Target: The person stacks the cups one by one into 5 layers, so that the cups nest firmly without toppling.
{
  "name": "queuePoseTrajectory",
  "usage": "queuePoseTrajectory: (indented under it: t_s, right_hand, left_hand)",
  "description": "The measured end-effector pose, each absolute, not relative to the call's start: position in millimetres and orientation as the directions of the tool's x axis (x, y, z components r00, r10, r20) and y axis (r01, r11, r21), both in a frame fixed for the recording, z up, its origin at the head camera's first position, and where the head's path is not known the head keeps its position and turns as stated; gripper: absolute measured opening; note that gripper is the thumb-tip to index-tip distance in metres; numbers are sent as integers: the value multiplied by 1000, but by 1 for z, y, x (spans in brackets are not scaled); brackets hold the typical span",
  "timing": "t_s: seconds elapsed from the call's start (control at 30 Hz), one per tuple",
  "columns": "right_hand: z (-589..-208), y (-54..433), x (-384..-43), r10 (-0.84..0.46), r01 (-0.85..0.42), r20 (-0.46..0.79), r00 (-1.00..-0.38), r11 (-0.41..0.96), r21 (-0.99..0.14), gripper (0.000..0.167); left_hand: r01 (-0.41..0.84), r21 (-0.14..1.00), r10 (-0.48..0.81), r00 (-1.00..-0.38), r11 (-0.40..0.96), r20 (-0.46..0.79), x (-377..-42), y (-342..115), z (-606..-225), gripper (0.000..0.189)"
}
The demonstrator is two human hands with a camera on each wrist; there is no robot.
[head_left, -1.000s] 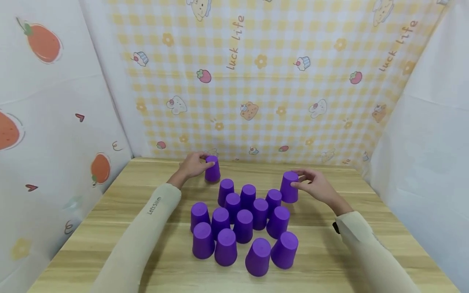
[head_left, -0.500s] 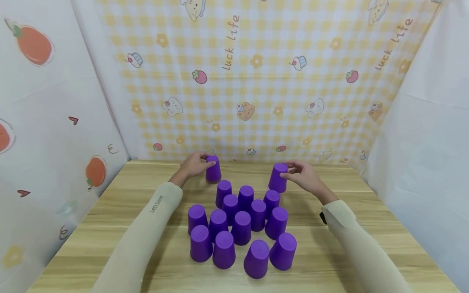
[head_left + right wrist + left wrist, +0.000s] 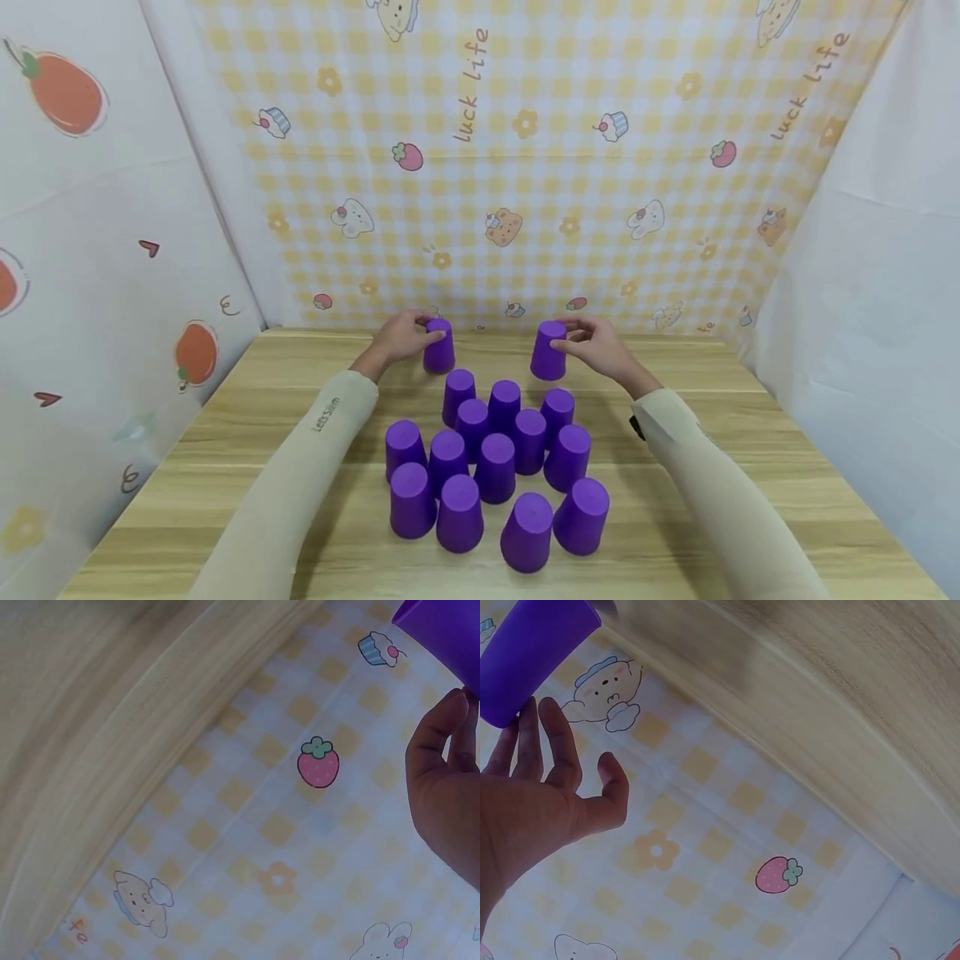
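Observation:
At the back left of the table, my left hand (image 3: pixel 401 337) pinches an upside-down purple cup (image 3: pixel 439 347) near its top. The left wrist view shows fingertips at the closed end of this cup (image 3: pixel 534 656). Across from it, my right hand (image 3: pixel 596 346) holds a second upside-down purple cup (image 3: pixel 549 352) between thumb and fingers. Only part of that cup (image 3: pixel 446 634) enters the right wrist view, with fingertips at its narrow end. A gap separates the two held cups.
Several more upside-down purple cups stand in a loose cluster in front of the hands, among them a rear-left cup (image 3: pixel 459 397) and a front cup (image 3: pixel 527 532). The wooden table (image 3: pixel 735 433) meets a yellow checked cloth (image 3: pixel 525 167) behind, with white cloths on both sides.
My right hand has carried its cup left and farther back, closer to the other held cup. My left hand and its cup stay almost where they were.

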State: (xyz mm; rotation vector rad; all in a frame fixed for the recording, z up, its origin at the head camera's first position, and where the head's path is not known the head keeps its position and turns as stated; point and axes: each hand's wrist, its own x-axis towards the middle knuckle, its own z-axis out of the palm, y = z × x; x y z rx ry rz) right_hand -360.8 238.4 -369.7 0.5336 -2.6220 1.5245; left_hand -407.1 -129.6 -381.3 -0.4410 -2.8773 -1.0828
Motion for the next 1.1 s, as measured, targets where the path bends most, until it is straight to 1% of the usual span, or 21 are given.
queuePoseTrajectory:
  t_s: [0.17, 0.3, 0.5, 0.63, 0.9, 1.1]
  right_hand:
    - [-371, 231, -371, -287, -327, 214, -934, 441, -836, 51]
    - [-370, 224, -376, -285, -325, 208, -936, 464, -824, 51]
    - [-367, 211, -382, -330, -364, 226, -917, 456, -812, 52]
    - [-370, 205, -388, -336, -374, 229, -914, 473, -798, 50]
    - [-373, 191, -397, -345, -344, 180, -921, 510, -788, 49]
    - [-377, 183, -404, -401, -354, 149, -904, 504, -788, 45]
  left_hand:
    - [286, 627, 260, -956, 725, 135, -411, -129, -387, 51]
    - [292, 617, 270, -954, 731, 131, -414, -129, -391, 51]
    - [285, 624, 267, -956, 728, 125, -414, -132, -393, 52]
    - [297, 624, 272, -952, 723, 138, -415, -133, -395, 51]
    - [282, 635, 252, -958, 720, 139, -416, -132, -399, 49]
    - [270, 639, 219, -963, 721, 159, -414, -131, -402, 46]
